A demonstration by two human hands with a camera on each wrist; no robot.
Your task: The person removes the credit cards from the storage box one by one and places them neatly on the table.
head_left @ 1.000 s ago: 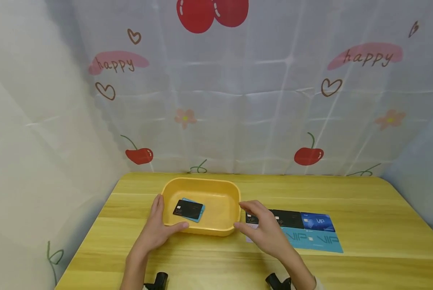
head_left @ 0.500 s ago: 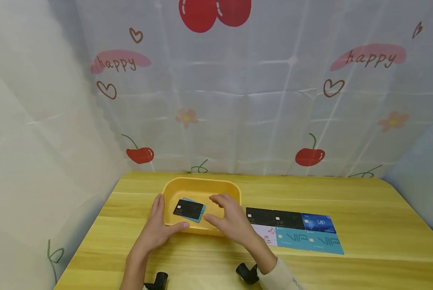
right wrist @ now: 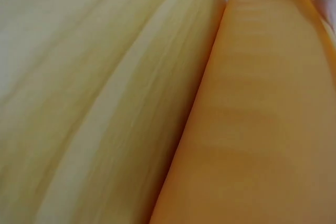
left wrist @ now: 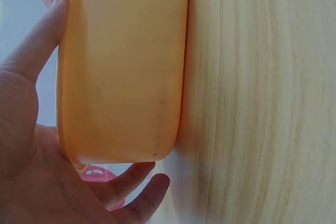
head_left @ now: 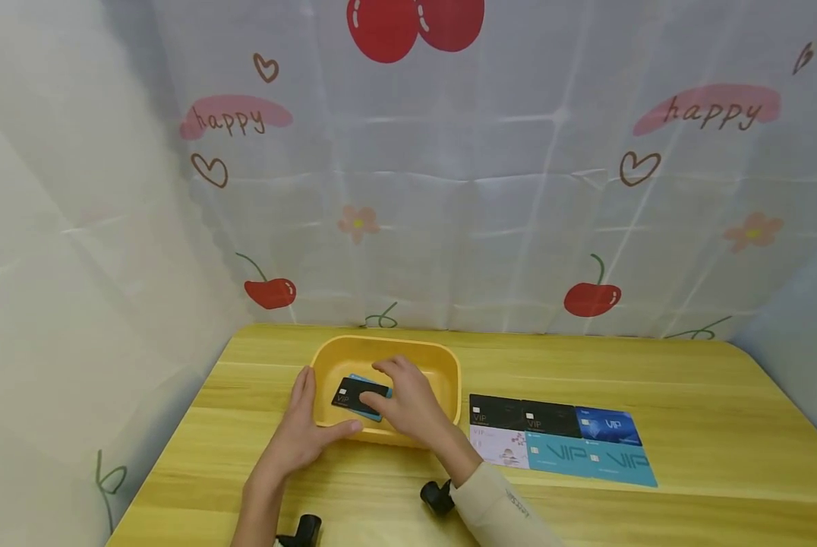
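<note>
A yellow plastic basin (head_left: 444, 384) stands on the table; inside lie a black VIP card (head_left: 351, 390) and, partly beneath it, a light blue card (head_left: 370, 415). My left hand (head_left: 304, 431) grips the basin's near left corner, thumb along the front rim and fingers down the left end. The left wrist view shows that hand's thumb (left wrist: 44, 38) at the rim. Over the basin, my right hand (head_left: 411, 401) reaches in with thumb and fingers apart, the thumb overlapping the black card's right part. The right wrist view has only the basin's outer wall (right wrist: 252, 114) close up, not that hand.
Right of the basin, cards lie in two rows: two black cards (head_left: 548, 418) and a dark blue card (head_left: 608, 426) behind, a pink-white card (head_left: 497, 447) and two teal cards (head_left: 559, 454) in front. A printed curtain (head_left: 449, 228) hangs behind the wooden table (head_left: 552, 516).
My right hand has left the basin's right rim and moved left over it to the black card, uncovering the pink-white card. The left hand keeps its hold on the basin.
</note>
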